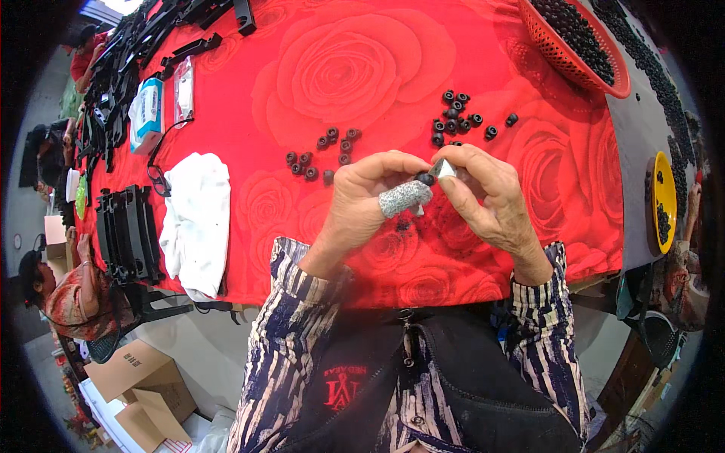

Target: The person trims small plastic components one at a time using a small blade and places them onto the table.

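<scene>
My left hand (361, 190) is closed, pinching a small black round plastic part (425, 179) between its fingertips. A speckled grey wrap (402, 199) covers its thumb. Close beside it, my right hand (491, 195) grips a small blade-like piece (444, 169), dark on one side and pale on the other, held at the black part. Dark crumbs (404, 225) lie on the red rose-patterned cloth below my hands. Beyond them are two loose groups of black ring-like parts, a left group (305, 158) and a right group (451, 113).
A red basket (621, 84) full of black parts stands at the far right. Long black plastic pieces (130, 234) and a white cloth (198, 219) lie to the left, near a blue-white box (148, 117). A yellow tray (661, 162) is at right. Other people sit at both sides.
</scene>
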A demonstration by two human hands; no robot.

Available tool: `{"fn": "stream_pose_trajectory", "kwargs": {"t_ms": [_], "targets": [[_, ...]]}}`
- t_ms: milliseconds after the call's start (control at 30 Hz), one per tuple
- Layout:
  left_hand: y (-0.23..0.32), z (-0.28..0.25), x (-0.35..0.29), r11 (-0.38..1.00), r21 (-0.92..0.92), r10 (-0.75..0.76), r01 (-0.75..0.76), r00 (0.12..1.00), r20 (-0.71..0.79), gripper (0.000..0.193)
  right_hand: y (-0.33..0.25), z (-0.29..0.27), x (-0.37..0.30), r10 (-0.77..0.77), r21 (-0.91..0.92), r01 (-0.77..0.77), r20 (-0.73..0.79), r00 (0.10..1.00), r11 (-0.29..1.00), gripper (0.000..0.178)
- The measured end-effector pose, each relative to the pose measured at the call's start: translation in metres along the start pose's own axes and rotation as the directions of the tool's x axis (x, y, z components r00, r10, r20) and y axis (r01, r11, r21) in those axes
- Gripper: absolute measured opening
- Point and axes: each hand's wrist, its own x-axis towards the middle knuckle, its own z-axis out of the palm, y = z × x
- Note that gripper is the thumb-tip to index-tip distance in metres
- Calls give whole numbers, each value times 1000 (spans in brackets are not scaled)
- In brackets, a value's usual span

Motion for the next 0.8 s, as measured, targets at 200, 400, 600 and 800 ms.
{"fn": "stream_pose_trajectory", "kwargs": {"t_ms": [200,400,600,800], "targets": [[-1,-1,-1,999,-19,-30,30,1000,-1,24,2,-1,0,3,-35,-2,25,1000,999,18],[-2,0,-1,999,-29,-22,21,1000,-23,25,1,0,-1,27,2,-27,24,999,1000,19],[-3,-1,-1,998,-54,-33,32,999,-19,25,2,0,-2,21,-8,-21,18,1000,1000,20],[-4,-1,-2,997,-52,-55,54,998,-31,25,4,1,-2,-8,-29,9,18,1000,1000,20]]}}
